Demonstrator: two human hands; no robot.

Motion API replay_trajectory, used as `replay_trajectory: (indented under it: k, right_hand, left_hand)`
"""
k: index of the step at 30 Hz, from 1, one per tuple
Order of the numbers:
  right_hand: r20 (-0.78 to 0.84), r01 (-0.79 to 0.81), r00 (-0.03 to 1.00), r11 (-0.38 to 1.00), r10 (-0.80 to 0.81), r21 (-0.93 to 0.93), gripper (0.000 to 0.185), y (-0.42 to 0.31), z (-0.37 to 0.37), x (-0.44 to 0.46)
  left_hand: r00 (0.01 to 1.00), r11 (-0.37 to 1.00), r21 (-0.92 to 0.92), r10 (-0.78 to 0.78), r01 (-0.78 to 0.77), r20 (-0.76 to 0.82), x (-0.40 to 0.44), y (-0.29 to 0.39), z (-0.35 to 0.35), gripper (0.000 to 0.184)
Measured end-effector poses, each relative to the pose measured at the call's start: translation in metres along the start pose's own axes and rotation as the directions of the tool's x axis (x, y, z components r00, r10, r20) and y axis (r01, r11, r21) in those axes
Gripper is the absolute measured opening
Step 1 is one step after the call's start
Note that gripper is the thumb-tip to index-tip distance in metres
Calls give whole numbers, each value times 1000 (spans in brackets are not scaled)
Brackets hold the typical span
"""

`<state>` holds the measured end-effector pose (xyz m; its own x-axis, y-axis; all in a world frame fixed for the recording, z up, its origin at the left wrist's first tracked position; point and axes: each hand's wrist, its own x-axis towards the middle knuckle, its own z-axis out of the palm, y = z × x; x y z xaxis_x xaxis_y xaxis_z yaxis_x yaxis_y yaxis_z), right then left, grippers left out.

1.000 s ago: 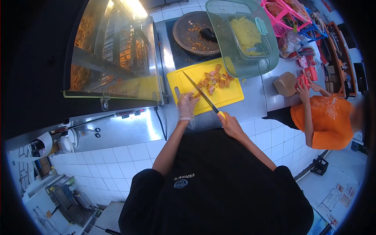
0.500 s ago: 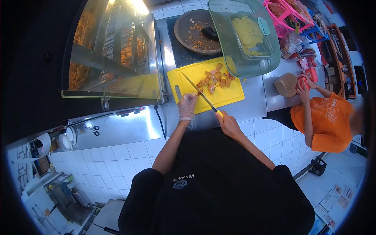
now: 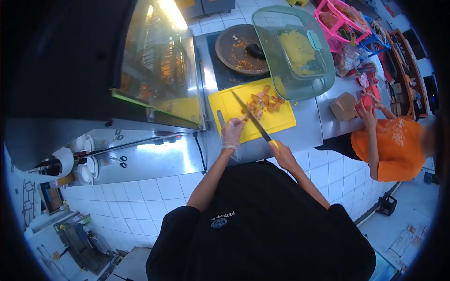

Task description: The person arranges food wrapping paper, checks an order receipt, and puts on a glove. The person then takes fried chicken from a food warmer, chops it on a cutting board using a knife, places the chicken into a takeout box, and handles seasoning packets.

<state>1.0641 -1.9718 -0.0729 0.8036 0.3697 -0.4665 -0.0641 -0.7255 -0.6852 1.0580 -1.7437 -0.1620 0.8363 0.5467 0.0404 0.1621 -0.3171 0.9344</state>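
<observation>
My right hand (image 3: pixel 284 155) is closed round the yellow handle of a knife (image 3: pixel 256 122), whose long blade slants across the cutting board towards its far left corner. My left hand (image 3: pixel 232 133), in a clear plastic glove, pinches a small fried chicken piece at the near left side of the blade. The yellow cutting board (image 3: pixel 283 121) lies on the steel counter. Beyond the blade, several cut chicken pieces (image 3: pixel 271 102) are heaped on it.
Behind the board stand a stone mortar (image 3: pixel 229 54) with a dark pestle and a green-lidded tub (image 3: pixel 323 86) near yellow food. A glass display warmer (image 3: pixel 180 79) rises at left. To the right, a person in orange (image 3: pixel 398 150) handles a red box beside a brown box (image 3: pixel 343 107).
The view has shifted, so the counter and warmer appear further right and lower. The knife stays in my right hand and the chicken piece in my left, with little change between them.
</observation>
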Motion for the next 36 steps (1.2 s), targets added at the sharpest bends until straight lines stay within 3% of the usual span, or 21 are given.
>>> replay_trajectory:
  k: [1,2,5,7,11,14,15,17,19,20,23,25,27,29,31,33,34,36]
  right_hand:
    - [-58,11,998,999,-8,39,42,0,-1,-11]
    - [-103,-1,995,998,7,63,41,6,0,-20]
    - [-155,-63,985,996,73,63,40,26,-1,-47]
    - [-103,-96,990,995,98,22,39,34,-6,-68]
    - [-45,-12,999,978,2,-209,36,46,-14,-98]
    - [27,98,995,936,-95,-339,36,25,-6,-94]
    - [53,128,992,917,-117,-379,36,14,0,-92]
    - [72,259,965,889,-250,-377,38,-17,26,-84]
    - [62,402,910,834,-410,-379,37,-46,65,-68]
    - [113,403,912,818,-393,-410,40,-56,92,-58]
    - [162,502,864,789,-476,-355,42,-120,169,-47]
    - [217,523,852,758,-476,-390,44,-152,217,-40]
    - [224,580,814,723,-537,-375,45,-166,263,-32]
    - [183,641,760,673,-623,-369,45,-174,300,-19]
    - [107,666,716,628,-690,-402,43,-182,324,-5]
    - [53,664,700,621,-713,-416,41,-184,342,1]
    - [45,643,720,641,-693,-420,40,-184,347,4]
    - [46,644,706,614,-707,-455,38,-175,361,16]
  left_hand:
    - [999,999,-29,35,-34,23,1,2,-1,19]
    - [995,993,90,72,-79,72,0,-3,-5,23]
    - [978,990,-15,-135,139,161,-9,22,-29,22]
    - [992,999,35,-5,1,129,-17,13,-47,22]
    - [989,994,18,102,-105,107,-52,20,-112,21]
    - [985,985,172,4,-34,172,-79,-22,-176,21]
    - [988,991,13,-132,132,74,-88,-23,-196,20]
    - [906,857,-341,-422,386,-37,-104,-20,-237,19]
    - [893,918,-248,-371,310,-254,-116,-48,-286,20]
    - [867,941,-208,-330,268,-374,-111,-66,-310,20]
    - [710,941,-337,-258,30,-655,-71,-91,-390,22]
    - [560,980,-183,-109,-78,-822,-28,16,-436,27]
    - [510,934,354,325,-43,-797,5,41,-481,30]
    - [568,891,116,376,-439,-732,38,31,-512,34]
    - [523,876,166,411,-453,-747,51,13,-526,32]
    - [484,897,273,422,-349,-767,57,3,-541,27]
    - [653,880,-195,158,-434,-740,56,-2,-547,23]
    - [648,941,66,277,-331,-709,69,-36,-564,21]
